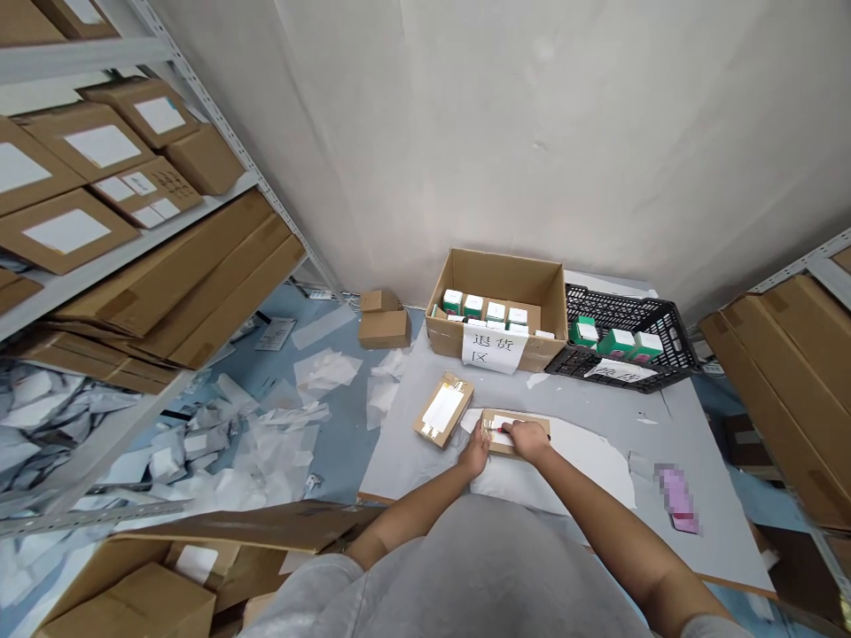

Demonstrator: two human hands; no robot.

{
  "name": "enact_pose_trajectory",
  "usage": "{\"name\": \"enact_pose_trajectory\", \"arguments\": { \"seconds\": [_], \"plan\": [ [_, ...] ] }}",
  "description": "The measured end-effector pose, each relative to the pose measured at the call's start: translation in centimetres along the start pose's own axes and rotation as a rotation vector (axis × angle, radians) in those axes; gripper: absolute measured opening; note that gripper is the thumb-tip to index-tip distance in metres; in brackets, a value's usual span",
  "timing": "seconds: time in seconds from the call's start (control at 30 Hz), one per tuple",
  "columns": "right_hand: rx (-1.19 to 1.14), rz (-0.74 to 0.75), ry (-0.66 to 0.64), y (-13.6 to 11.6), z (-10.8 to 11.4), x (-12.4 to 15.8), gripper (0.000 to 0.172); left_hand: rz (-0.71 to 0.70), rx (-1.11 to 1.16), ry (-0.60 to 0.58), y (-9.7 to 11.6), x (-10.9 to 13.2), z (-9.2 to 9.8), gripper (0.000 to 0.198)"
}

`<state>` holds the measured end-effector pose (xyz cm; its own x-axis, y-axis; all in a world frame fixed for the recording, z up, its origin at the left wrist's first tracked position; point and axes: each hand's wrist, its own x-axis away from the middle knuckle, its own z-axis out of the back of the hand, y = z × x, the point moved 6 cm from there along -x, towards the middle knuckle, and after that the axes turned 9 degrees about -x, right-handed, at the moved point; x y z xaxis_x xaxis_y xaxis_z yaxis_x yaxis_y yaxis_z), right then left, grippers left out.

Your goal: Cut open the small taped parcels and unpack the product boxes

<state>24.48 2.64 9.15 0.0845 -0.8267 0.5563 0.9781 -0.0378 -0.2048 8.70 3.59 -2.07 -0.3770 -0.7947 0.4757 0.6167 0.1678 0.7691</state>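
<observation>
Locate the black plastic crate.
In the head view, the black plastic crate stands right of centre at the far side of the table, immediately right of the open cardboard box, beyond the right hand.

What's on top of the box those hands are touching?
On the small brown box there's a white label, with something red in the right hand over it. That hand covers part of the top, so what's under it can't be seen.
</observation>
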Motion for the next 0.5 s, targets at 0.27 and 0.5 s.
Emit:
{"name": "enact_pose_trajectory", "arguments": {
  "seconds": [0.27, 0.5],
  "plan": [
    [0.002, -0.048, -0.008, 1.7, -0.2, 1.1, 0.046, -0.016, 0.042, 0.018, -0.3, -0.3, -0.2, 0.075],
    [-0.012, -0.084, -0.007, 3.0, -0.1, 2.2, 0.049, -0.038, -0.08, 0.0, -0.7, -0.7, -0.3, 0.07]
  ]
}}
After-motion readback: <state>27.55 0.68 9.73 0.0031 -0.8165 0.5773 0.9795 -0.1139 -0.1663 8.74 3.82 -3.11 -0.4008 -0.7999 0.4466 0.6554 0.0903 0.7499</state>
